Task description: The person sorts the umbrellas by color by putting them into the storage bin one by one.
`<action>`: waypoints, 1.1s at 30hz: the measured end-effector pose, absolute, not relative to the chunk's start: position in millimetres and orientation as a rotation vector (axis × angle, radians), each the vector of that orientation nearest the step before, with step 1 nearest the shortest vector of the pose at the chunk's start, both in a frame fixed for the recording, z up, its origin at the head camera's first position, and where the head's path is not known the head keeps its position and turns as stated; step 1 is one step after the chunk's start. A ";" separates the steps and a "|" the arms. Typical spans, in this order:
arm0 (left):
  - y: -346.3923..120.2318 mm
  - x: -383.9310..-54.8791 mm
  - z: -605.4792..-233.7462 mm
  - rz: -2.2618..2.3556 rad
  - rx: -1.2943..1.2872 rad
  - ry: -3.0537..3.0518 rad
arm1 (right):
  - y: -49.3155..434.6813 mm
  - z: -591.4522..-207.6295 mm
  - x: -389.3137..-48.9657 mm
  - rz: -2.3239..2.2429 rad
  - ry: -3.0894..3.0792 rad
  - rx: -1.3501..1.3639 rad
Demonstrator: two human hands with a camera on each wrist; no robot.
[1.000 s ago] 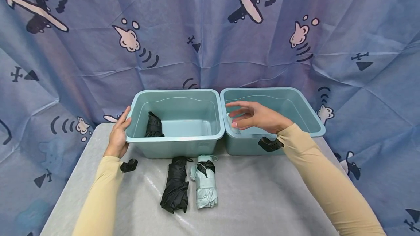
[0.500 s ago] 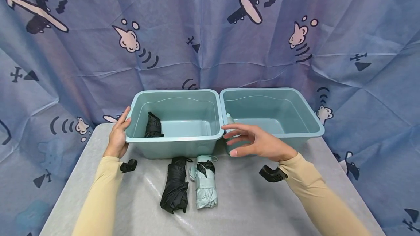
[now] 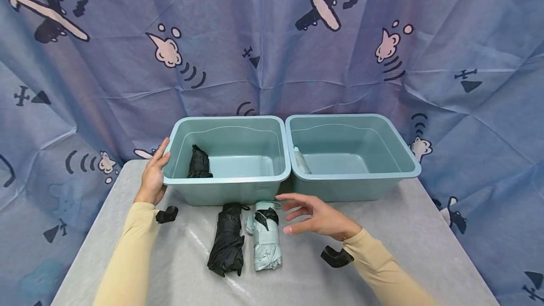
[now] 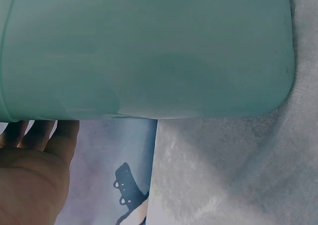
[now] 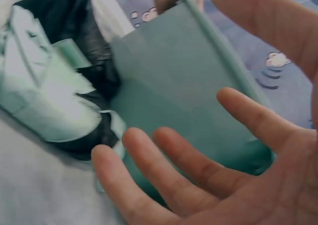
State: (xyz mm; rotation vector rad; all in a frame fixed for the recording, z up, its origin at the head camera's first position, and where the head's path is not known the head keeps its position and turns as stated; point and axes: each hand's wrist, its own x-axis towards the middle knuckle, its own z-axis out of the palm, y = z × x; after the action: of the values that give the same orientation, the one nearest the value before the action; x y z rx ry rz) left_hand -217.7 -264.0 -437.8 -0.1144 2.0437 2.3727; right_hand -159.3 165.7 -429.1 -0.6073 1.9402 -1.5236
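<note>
Nearest, a black folded umbrella and a mint folded umbrella lie side by side on the grey table, which runs rightward to its edge past the right hand, its loosely spread fingers released just beside the mint one. Beyond, the left tub holds a black bundle at its left end, the left hand resting straight fingers against that rim; the right tub, just beside, holds a pale object along its left wall

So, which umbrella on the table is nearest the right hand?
The pale green umbrella, just left of the right hand. It lies between that hand and the black umbrella, which is farther off.
</note>
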 end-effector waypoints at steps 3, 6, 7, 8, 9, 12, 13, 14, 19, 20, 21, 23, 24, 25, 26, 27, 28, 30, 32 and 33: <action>-263.5 -217.6 -437.8 2.372 -0.121 2.045 | 161.0 -444.2 -157.5 -1.518 1.943 -0.575; -263.4 -217.7 -438.0 2.376 -0.119 2.041 | 156.4 -458.7 -155.9 -1.521 1.956 -0.528; -263.5 -217.7 -438.1 2.376 -0.117 2.041 | 154.5 -463.2 -155.2 -1.521 1.962 -0.507; -263.7 -217.8 -438.2 2.376 -0.117 2.041 | 152.5 -467.3 -154.4 -1.522 1.969 -0.483; -263.7 -217.8 -438.3 2.378 -0.115 2.040 | 150.3 -471.5 -153.6 -1.522 1.974 -0.457; -264.0 -218.2 -438.6 2.377 -0.113 2.043 | 143.3 -481.9 -150.4 -1.524 1.984 -0.393; -263.9 -218.3 -438.6 2.376 -0.112 2.046 | 140.6 -484.8 -149.4 -1.521 1.997 -0.383; -263.9 -218.5 -438.7 2.376 -0.112 2.048 | 138.0 -487.5 -148.6 -1.521 2.005 -0.377; -264.0 -219.2 -439.4 2.379 -0.112 2.048 | 124.0 -494.5 -147.1 -1.502 2.082 -0.407; -264.2 -219.3 -439.6 2.378 -0.114 2.049 | 121.2 -494.9 -147.2 -1.496 2.092 -0.416; -264.4 -219.5 -439.8 2.379 -0.115 2.048 | 118.6 -495.6 -147.5 -1.482 2.115 -0.428; -264.9 -219.9 -440.1 2.384 -0.113 2.046 | 113.5 -495.7 -148.3 -1.449 2.161 -0.449; -265.1 -220.0 -440.2 2.384 -0.111 2.046 | 111.2 -496.1 -148.6 -1.425 2.191 -0.461; -265.4 -220.2 -440.5 2.387 -0.110 2.045 | 108.9 -496.5 -148.9 -1.396 2.227 -0.467; -265.6 -220.4 -440.7 2.390 -0.106 2.043 | 106.8 -496.6 -148.8 -1.358 2.272 -0.469; -265.7 -220.6 -440.8 2.394 -0.102 2.038 | 104.7 -496.8 -148.8 -1.323 2.312 -0.470; -265.7 -220.7 -440.9 2.399 -0.097 2.033 | 102.7 -496.8 -148.5 -1.294 2.343 -0.470; -265.7 -220.8 -441.1 2.400 -0.091 2.027 | 99.1 -497.8 -147.9 -1.240 2.402 -0.466; -265.4 -220.6 -441.0 2.403 -0.081 2.020 | 96.3 -498.2 -147.3 -1.210 2.430 -0.448; -265.3 -220.4 -440.9 2.401 -0.079 2.018 | 95.1 -498.4 -147.1 -1.204 2.438 -0.441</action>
State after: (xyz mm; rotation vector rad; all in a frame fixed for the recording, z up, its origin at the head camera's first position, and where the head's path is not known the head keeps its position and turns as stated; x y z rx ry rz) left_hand -220.4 -265.3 -440.9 -0.0790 2.0182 2.4011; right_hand -147.1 95.1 -498.4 -0.4411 2.4379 -1.2036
